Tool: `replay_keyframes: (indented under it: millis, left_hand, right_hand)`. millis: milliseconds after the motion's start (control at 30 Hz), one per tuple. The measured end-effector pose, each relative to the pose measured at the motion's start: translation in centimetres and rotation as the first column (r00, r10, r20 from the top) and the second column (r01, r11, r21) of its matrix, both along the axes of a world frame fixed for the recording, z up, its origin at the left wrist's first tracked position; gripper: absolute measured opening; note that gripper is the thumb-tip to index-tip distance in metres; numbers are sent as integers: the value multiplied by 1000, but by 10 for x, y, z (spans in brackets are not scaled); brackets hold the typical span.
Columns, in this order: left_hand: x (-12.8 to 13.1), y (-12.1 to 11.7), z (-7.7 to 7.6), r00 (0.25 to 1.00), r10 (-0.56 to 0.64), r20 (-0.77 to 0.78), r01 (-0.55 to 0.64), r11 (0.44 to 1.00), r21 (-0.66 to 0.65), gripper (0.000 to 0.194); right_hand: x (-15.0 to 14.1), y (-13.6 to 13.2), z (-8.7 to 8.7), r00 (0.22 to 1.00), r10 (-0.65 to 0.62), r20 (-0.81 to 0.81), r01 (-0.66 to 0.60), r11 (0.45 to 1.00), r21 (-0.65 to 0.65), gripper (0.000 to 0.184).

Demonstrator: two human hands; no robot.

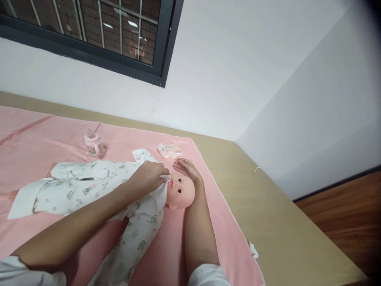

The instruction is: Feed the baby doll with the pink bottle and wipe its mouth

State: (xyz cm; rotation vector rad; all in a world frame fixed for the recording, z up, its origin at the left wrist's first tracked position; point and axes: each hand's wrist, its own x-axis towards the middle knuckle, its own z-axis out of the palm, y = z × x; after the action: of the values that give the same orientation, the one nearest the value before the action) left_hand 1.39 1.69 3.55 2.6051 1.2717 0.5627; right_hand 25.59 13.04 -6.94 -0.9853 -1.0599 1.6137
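A baby doll [185,192] lies on its back on a pink mat [175,246], head to the right, dressed in white printed baby clothes [104,178]. Over the doll's chest, my left hand [150,175] is closed, pinching a white cloth edge close to the mouth; it looks like the collar of the clothes. My right hand [187,169] rests at the far side of the doll's head with its fingers stretched out, holding nothing. That forearm runs past the crown of the head. One printed sleeve spreads toward me.
A pink baby bottle [94,145] stands on the mat beyond the doll's legs. Near my right hand lies a clear plastic packet [169,151]. A small white scrap [253,250] sits at the mat's right edge. The beige surface [268,214] meets white walls; a barred window [119,35] is above.
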Motion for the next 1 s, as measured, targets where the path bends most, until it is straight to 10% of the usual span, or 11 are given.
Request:
replay_keyframes:
  millis: [1000]
  left_hand:
    - [1, -8, 6, 969, -64, 240, 101, 984, -145, 40]
  right_hand:
    - [2, 4, -4, 1000, 17, 1, -17, 1000, 5, 25]
